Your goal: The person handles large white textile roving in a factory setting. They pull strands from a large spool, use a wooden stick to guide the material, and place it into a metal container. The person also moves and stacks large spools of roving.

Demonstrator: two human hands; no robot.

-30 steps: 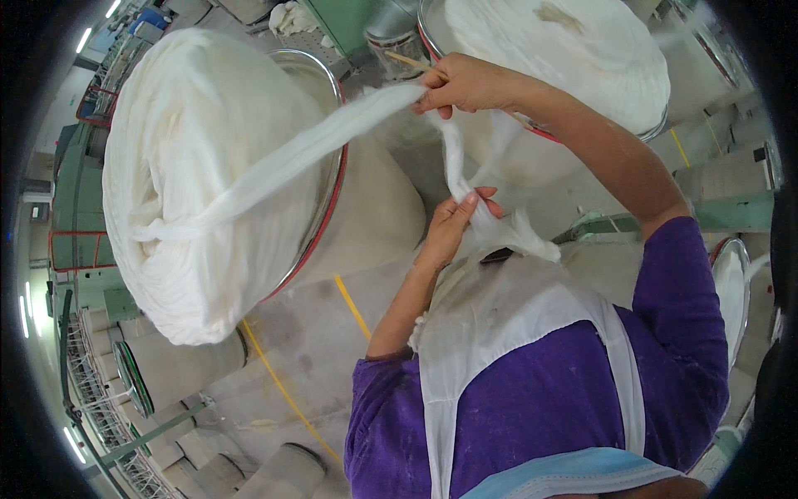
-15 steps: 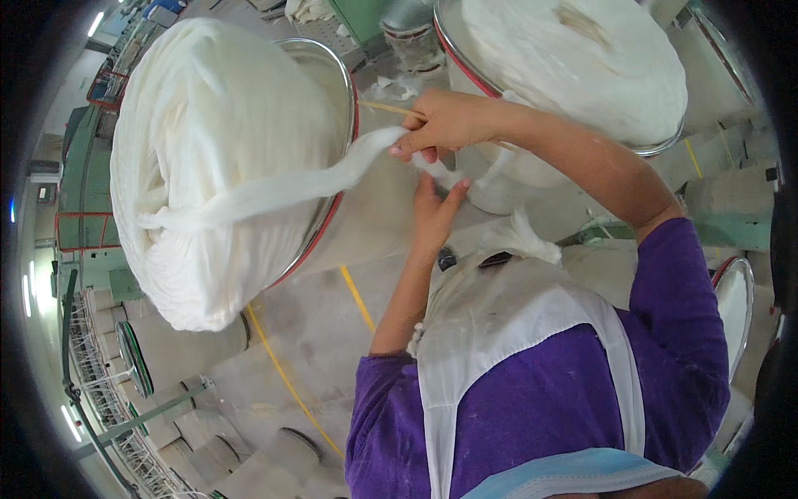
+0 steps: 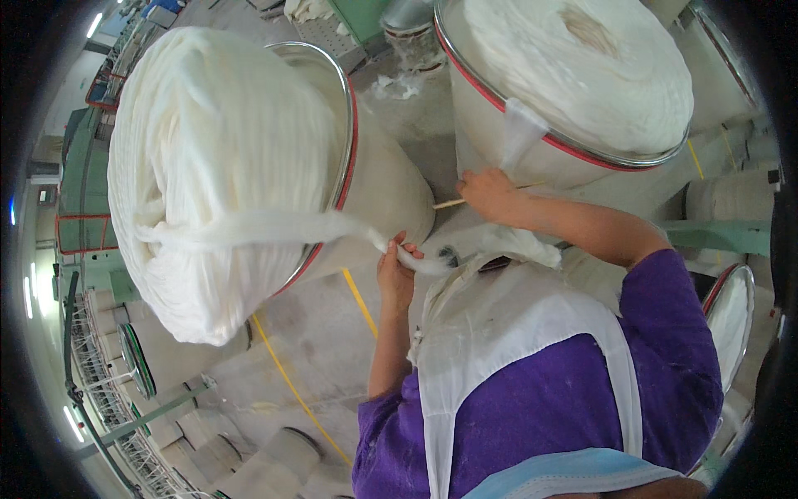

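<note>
A soft white rope of fibre sliver (image 3: 274,226) runs from the heap of sliver (image 3: 199,150) bulging over the left can (image 3: 378,187). Its loose end is pinched in my left hand (image 3: 397,270), with a short tail hanging toward my apron. My right hand (image 3: 492,196) is closed round a thin pale stick (image 3: 450,203), whose tip points left. Just above that hand, a flattened end of sliver (image 3: 522,131) hangs over the red and metal rim of the right can (image 3: 474,108).
Coiled sliver (image 3: 632,100) tops the right can. Fibre scraps (image 3: 397,86) lie on the floor behind. My white apron (image 3: 499,316) has a fibre-filled pocket (image 3: 519,243). Another can (image 3: 736,320) stands at my right, several more at lower left, past yellow floor lines (image 3: 359,299).
My hands have moved apart: the left came down and left with the sliver end, the right down and right with the stick. The right can's hanging sliver end is now in plain sight.
</note>
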